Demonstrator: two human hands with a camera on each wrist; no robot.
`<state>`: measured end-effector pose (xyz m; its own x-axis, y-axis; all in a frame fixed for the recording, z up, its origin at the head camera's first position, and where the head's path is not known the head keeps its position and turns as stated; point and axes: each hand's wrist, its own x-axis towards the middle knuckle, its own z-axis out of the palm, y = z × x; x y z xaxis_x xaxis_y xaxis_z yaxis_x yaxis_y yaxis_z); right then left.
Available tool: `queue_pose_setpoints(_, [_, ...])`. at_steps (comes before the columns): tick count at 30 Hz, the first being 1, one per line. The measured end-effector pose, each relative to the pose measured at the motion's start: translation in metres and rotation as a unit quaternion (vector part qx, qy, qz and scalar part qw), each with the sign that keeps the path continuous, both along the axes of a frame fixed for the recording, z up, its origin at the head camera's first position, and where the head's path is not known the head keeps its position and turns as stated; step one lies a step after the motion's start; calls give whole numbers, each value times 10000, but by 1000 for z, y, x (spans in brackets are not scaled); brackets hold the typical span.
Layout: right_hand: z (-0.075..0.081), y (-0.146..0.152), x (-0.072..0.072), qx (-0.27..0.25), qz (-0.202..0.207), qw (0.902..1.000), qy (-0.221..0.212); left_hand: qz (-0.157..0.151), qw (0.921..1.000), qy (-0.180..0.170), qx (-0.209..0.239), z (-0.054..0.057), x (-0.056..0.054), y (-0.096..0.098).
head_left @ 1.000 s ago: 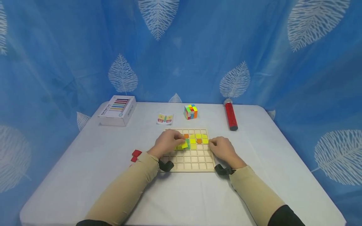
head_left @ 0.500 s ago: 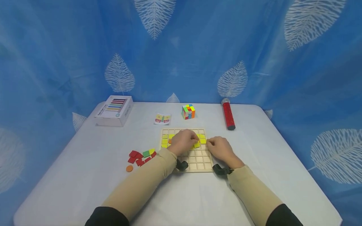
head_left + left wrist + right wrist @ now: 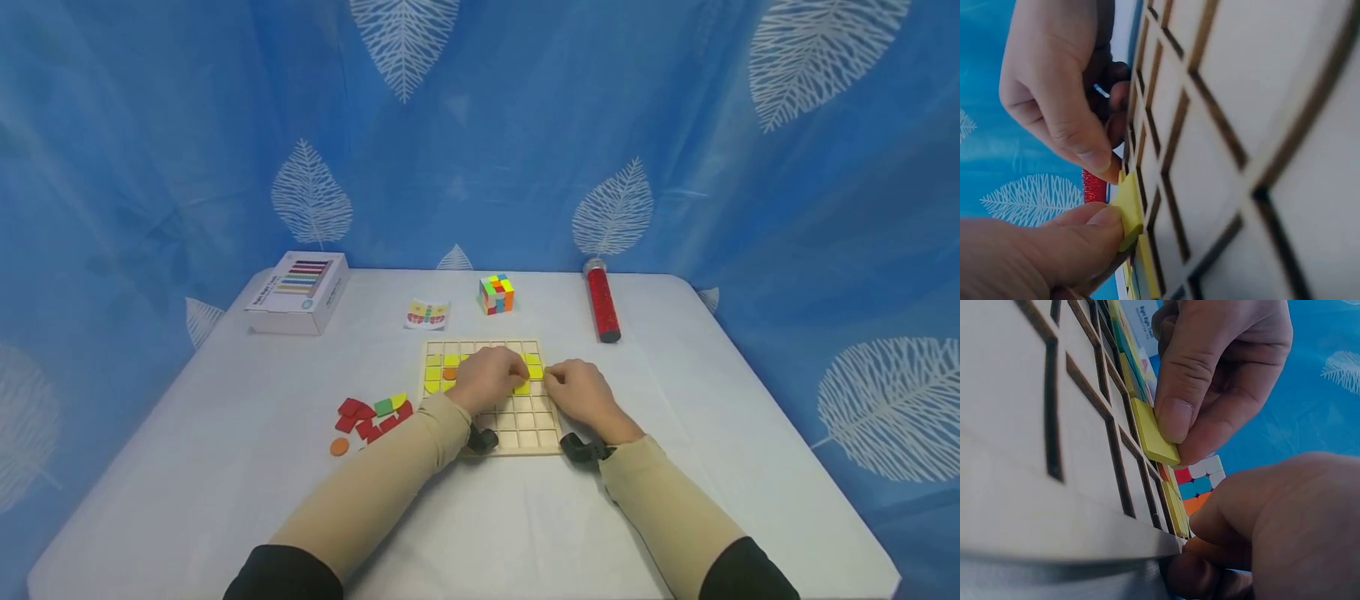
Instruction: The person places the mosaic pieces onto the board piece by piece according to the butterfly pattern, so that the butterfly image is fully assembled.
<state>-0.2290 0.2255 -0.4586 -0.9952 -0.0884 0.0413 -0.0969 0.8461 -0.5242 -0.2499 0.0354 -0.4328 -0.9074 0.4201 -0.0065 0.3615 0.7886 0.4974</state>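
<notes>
The left hand [image 3: 489,377] pinches a yellow tile [image 3: 1151,434] over the board [image 3: 527,422], nearer its right edge; the right hand [image 3: 587,390] pinches that edge. The tile looks light, hard, smooth: best held by its sides.

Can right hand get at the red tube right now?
Probably yes: only white tablecloth shows between the right hand and the red tube; it'd just need to leave the grid board.

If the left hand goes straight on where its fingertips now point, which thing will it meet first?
Probably the wooden grid board, beyond the yellow tile which the left hand pinches; whether that tile touches it is unclear.
</notes>
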Motion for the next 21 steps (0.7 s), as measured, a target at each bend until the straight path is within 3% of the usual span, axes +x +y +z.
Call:
queue_pose_setpoints(4, [-1, -3, -1, -84, -11, 10000, -13, -33, 9999, 126, -16, -2, 0, -7])
queue_pose_setpoints(7, [-2, -6, -1, -97, 25, 9999, -56, 106, 9998, 160, 105, 2, 1, -24])
queue_pose_setpoints(14, [-1, -9, -1, 33, 51, 9999, -152, 1168, 9916, -114, 552, 19, 7, -112])
queue_pose_setpoints(17, [1, -7, 0, 179, 37, 9998, -123, 1570, 9859, -267, 509, 18, 12, -147])
queue_pose_setpoints(21, [3, -5, 1, 271, 27, 9996, -126, 1761, 9806, -788, 355, 10, 23, -172])
